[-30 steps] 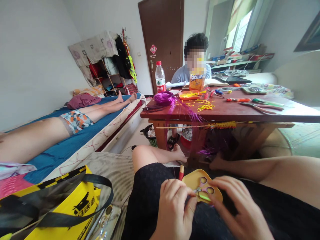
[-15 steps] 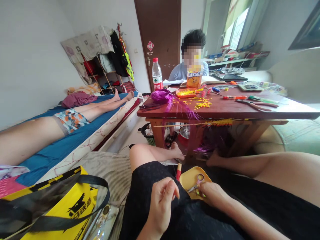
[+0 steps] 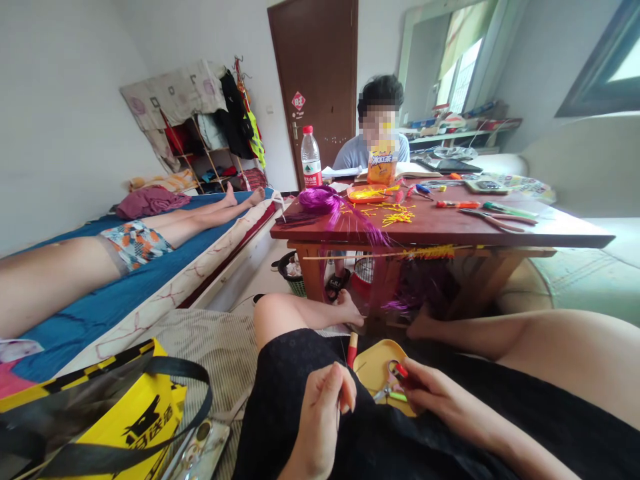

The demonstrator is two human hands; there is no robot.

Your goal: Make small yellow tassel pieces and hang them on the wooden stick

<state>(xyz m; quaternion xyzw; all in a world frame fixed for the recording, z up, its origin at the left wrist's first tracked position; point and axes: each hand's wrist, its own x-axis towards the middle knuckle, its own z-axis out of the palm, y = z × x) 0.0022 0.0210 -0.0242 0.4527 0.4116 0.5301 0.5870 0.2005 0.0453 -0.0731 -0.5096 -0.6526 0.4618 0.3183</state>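
Note:
My left hand point(image 3: 327, 400) is closed above my lap, thumb pressed against the curled fingers. A thin dark strand seems to show below the fingertips, too fine to name. My right hand point(image 3: 425, 387) grips a small red object that looks like a lighter point(image 3: 400, 371), over the right side of a yellow tray point(image 3: 381, 351). In that tray lie a pair of scissors point(image 3: 384, 392) with pinkish handles and a bright green piece point(image 3: 398, 397), partly hidden by my right hand. A red stick with a pale end point(image 3: 353, 350) stands at the tray's left edge.
Ahead is a reddish table point(image 3: 340, 230) with purple strands point(image 3: 320, 203), yellow pieces point(image 3: 399, 217), pliers point(image 3: 493, 219) and a water bottle point(image 3: 311, 160). A person point(image 3: 345, 155) sits behind it. A yellow bag point(image 3: 150, 407) stands at left; another person's legs point(image 3: 200, 217) rest on the bed.
My right hand has lifted slightly from the tray and now has the red lighter-like object in it. My left hand stays closed, nearly in place. The view has shifted a little.

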